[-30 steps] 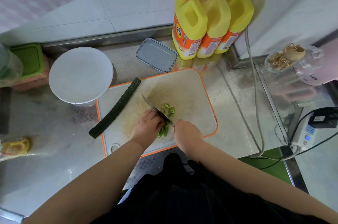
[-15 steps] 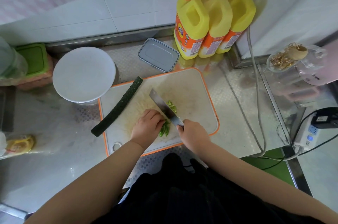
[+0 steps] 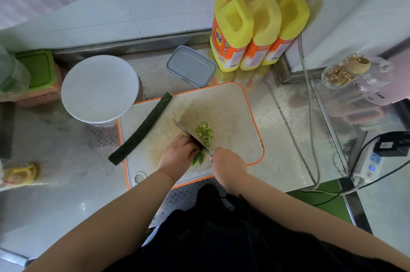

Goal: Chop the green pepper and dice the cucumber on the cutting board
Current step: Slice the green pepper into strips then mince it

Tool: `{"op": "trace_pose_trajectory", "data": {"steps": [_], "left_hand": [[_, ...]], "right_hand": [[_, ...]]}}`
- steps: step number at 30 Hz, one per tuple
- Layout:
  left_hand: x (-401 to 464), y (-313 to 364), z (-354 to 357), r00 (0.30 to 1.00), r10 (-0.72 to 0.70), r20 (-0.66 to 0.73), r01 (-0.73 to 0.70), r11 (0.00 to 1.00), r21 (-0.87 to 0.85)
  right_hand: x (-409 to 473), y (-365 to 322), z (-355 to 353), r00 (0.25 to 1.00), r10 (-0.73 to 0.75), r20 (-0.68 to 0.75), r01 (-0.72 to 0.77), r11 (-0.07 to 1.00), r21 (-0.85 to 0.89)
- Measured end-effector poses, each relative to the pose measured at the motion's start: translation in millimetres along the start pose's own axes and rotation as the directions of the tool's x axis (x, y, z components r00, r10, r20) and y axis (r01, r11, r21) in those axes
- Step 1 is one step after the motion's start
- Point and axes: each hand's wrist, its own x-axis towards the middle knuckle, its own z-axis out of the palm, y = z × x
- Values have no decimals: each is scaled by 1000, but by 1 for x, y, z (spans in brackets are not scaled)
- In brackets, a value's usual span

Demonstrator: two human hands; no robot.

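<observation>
The green pepper (image 3: 198, 158) lies on the cutting board (image 3: 235, 114) as a few thin, glossy strips side by side, bright green, with only their near ends showing from under the left hand (image 3: 178, 154). That hand's fingers (image 3: 185, 141) are curled together and press down on the strips, the knuckles turned toward the blade. Just past the fingertips, on the far side of the blade, sits a small loose heap of pepper pieces (image 3: 204, 130), paler green and roughly square.

The knife (image 3: 192, 136) has a wide, flat blade that stands on edge against the left knuckles, its edge down on the pepper between the fingers and the heap. The right hand (image 3: 226, 161) grips the handle, fingers wrapped tight round it, so the handle itself is hidden.

The cucumber (image 3: 142, 131) is whole, long, dark green and rough-skinned. It lies slantwise well to the left of the left hand, touching neither hand, its far end on the board and its near end hanging over the board's left edge onto the metal counter (image 3: 66, 183).

The board is pale with an orange rim, and its middle is stained and scuffed. Beyond the fingers, at the back of the counter, stand a white round lid (image 3: 99, 87), a grey box (image 3: 191, 65) and three yellow pump bottles (image 3: 257, 27).
</observation>
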Motion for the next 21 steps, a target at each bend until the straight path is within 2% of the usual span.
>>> {"op": "trace_pose_trajectory", "data": {"steps": [5, 10, 12, 16, 21], "left_hand": [[-2, 3, -1, 1000, -9, -14, 9, 1000, -13], [-3, 7, -3, 998, 10, -68, -11, 1000, -19], [-3, 9, -5, 995, 2, -100, -5, 1000, -25], [-6, 11, -9, 992, -17, -128, 12, 999, -40], [-12, 8, -5, 997, -69, -46, 68, 997, -24]], "right_hand": [[5, 1, 4, 999, 40, 2, -40, 996, 79], [11, 15, -7, 990, 102, 99, -131, 928, 349], [7, 15, -7, 994, 88, 65, -105, 940, 324], [-4, 12, -6, 999, 23, -32, -17, 985, 169], [-10, 7, -8, 998, -41, -51, 45, 996, 76]]}}
